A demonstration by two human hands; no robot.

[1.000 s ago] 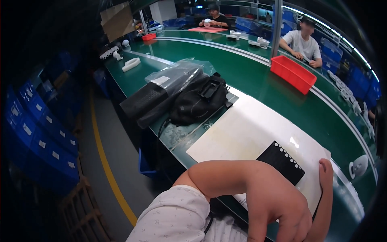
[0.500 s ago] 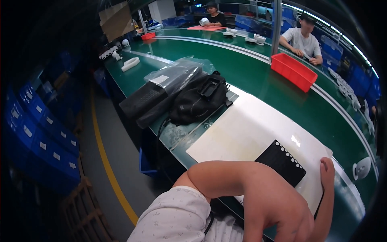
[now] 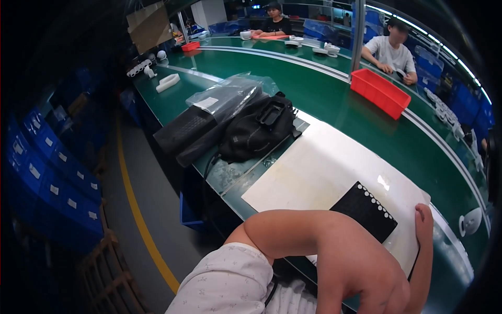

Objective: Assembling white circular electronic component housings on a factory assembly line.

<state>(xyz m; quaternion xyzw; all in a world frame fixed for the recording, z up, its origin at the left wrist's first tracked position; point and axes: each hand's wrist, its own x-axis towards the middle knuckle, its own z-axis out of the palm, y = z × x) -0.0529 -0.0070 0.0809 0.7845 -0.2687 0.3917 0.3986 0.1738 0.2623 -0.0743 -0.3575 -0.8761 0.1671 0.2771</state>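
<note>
My left arm bends across the lower middle, and my left hand (image 3: 368, 280) hangs at the bottom edge beside my right forearm. Its fingertips are cut off by the picture's edge, so any hold is hidden. My right hand (image 3: 424, 215) rests at the right edge of a white board (image 3: 298, 167), its fingers curled in and nothing showing in them. On the board, nearest both arms, lies a flat black sheet (image 3: 366, 212) with a row of white round dots along one edge. My left forearm covers its near corner.
Left of the board sit a black bag (image 3: 256, 131) and dark packages in clear plastic (image 3: 209, 112). A red bin (image 3: 380, 93) stands across the green table (image 3: 308, 86). A white part (image 3: 470, 222) lies at far right. Two people work opposite; blue boxes (image 3: 52, 188) line the left.
My arms and hands stay almost still. At the back, a person has set a white part down on the table. The person at right has turned the part in their hands.
</note>
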